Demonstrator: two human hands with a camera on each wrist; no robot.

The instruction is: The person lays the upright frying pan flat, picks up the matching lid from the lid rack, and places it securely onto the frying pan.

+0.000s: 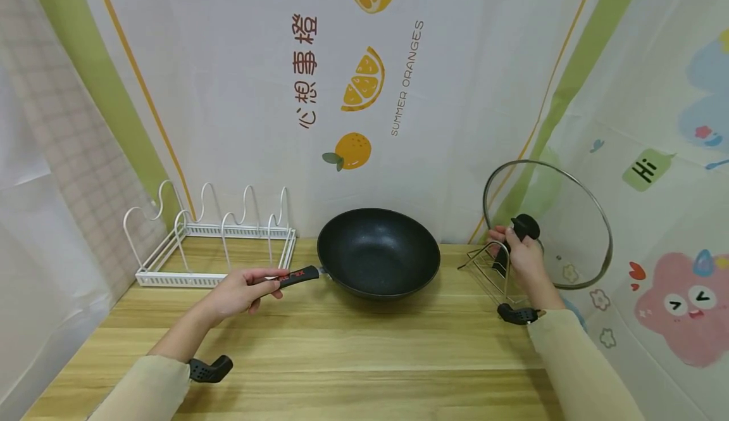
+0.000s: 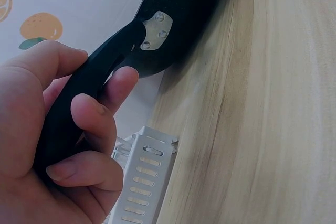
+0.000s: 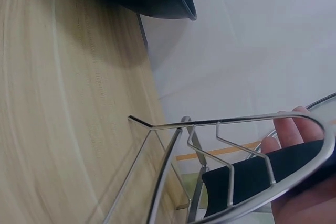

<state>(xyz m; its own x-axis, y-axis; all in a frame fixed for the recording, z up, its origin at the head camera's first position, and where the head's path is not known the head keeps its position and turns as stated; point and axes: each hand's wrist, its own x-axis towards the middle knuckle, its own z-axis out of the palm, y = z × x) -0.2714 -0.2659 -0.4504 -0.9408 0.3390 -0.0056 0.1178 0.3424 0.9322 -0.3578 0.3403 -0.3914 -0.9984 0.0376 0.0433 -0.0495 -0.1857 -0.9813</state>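
Note:
A black wok [image 1: 378, 253] stands on the wooden table with its open side up. My left hand [image 1: 242, 295] grips the wok's black handle [image 1: 300, 275], fingers curled round it in the left wrist view. On the right, my right hand [image 1: 526, 261] holds a glass lid [image 1: 578, 218] by its black handle [image 1: 525, 226]. The lid is upright, its metal rim facing sideways. Right at that hand is a metal wire lid rack [image 1: 484, 269]; in the right wrist view its loop [image 3: 252, 118] passes in front of the lid's handle and partly hides the fingers.
A white rack [image 1: 211, 278] with several curved wire dividers stands at the back left, just behind my left hand. A printed curtain [image 1: 239, 92] hangs close behind the wok, and another [image 1: 655, 218] borders the right side. The wooden tabletop [image 1: 353, 358] extends toward me.

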